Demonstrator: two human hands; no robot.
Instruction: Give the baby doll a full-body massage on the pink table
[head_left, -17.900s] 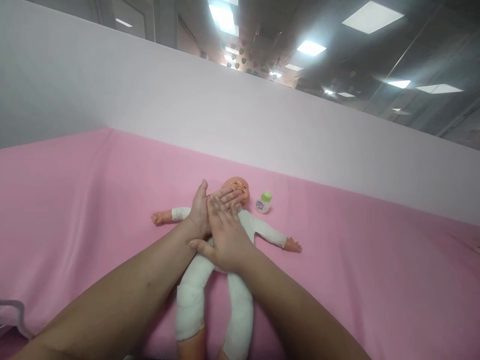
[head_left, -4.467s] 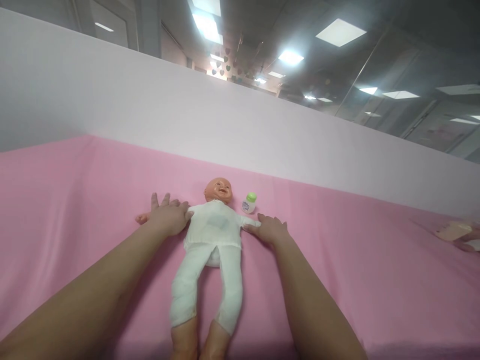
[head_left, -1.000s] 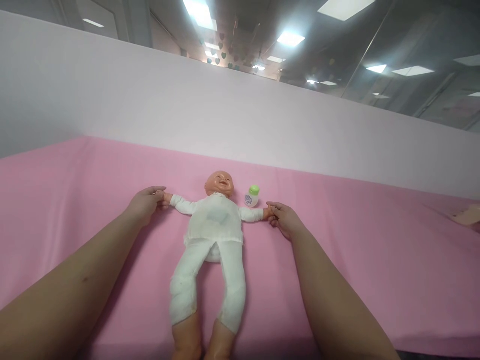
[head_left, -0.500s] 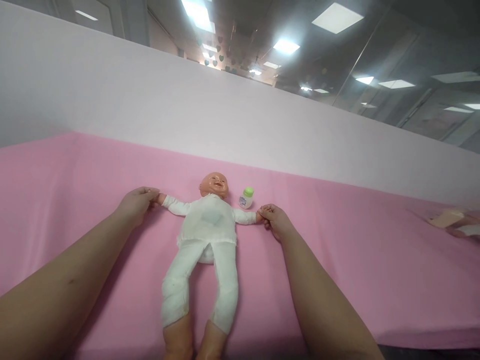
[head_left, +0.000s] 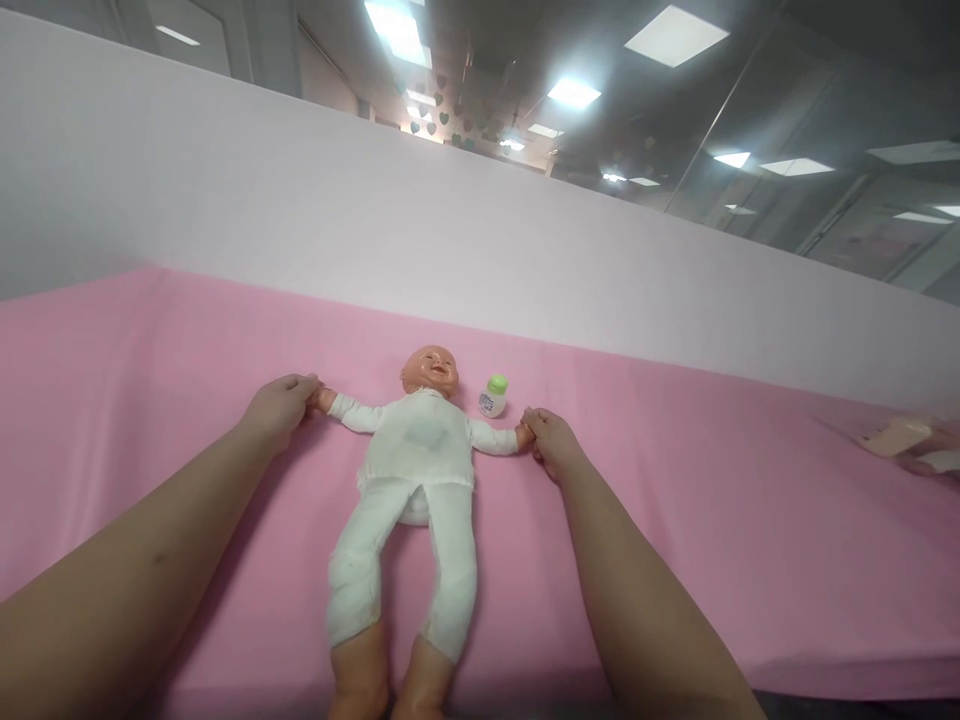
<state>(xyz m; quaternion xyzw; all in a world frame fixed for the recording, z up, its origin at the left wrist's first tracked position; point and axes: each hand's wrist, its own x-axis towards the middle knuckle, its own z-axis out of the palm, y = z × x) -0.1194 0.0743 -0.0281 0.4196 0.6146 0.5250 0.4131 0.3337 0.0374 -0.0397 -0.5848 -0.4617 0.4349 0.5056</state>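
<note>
A baby doll [head_left: 420,440] with a white cloth body lies on its back, head away from me and arms spread to the sides. My left hand [head_left: 283,405] is closed around the doll's hand on the left. On the other side, my right hand [head_left: 553,440] pinches the doll's other hand between thumb and fingers. A small clear bottle [head_left: 493,397] with a green cap is beside the doll's head, close to my right hand. The lower ends of the doll's feet are cut off by the frame.
Pink cloth [head_left: 712,520] covers the surface under the doll. A white low wall [head_left: 375,210] runs along the back, with dark glass above it reflecting ceiling lights. Pale, blurred items [head_left: 900,437] lie at the far right.
Both hands keep hold of the doll's hands and have barely moved. The doll's arm on the right sits very slightly lower, and the view has shifted a little.
</note>
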